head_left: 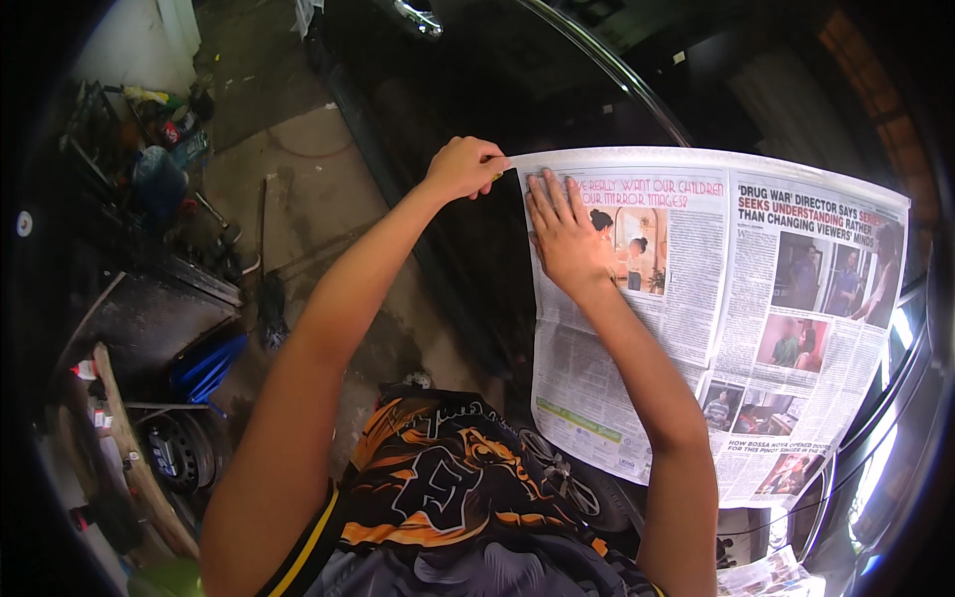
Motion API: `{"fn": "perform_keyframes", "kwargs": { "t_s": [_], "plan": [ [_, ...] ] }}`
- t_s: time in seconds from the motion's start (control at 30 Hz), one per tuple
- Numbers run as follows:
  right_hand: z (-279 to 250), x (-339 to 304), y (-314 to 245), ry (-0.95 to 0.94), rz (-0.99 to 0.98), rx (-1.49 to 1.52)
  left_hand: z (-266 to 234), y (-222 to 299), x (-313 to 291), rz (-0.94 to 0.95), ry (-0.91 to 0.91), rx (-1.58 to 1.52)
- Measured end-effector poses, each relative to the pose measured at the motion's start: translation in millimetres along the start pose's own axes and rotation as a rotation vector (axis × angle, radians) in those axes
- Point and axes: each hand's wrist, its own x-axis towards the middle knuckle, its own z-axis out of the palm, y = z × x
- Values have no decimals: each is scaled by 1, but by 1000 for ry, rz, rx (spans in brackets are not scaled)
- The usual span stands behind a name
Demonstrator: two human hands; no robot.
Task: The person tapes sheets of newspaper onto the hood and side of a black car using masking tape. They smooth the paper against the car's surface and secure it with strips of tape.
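Note:
A spread newspaper sheet [627,363] with photos and columns of print lies against the dark, glossy body of a car [477,85]. Along its top edge runs a pale strip [622,157] that looks like masking tape. At the sheet's upper left corner, my left hand [464,169] is closed in a pinch on the end of this strip. Something small and yellowish shows at its fingertips, too small to name. My right hand [569,234] lies flat on the newspaper just below that corner, fingers stretched out, pressing the paper and covering part of a picture.
A chrome trim strip [607,60] and a door handle [420,20] show on the car. Below the newspaper is a car wheel [572,478]. On the left, a wheel rim [177,450], a wooden plank [134,448], a blue object [209,368] and clutter [164,149] stand along the concrete floor [323,169].

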Motion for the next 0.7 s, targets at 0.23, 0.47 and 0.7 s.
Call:
{"fn": "perform_keyframes", "kwargs": {
  "t_s": [0.23,0.47,0.7],
  "plan": [
    [2,2,-1,33,-3,6,10,12,8,-87,-1,88],
    [1,2,0,20,-11,8,14,18,12,-120,-6,135],
    [6,10,-2,138,67,143,18,23,18,-153,-14,160]
  ]
}}
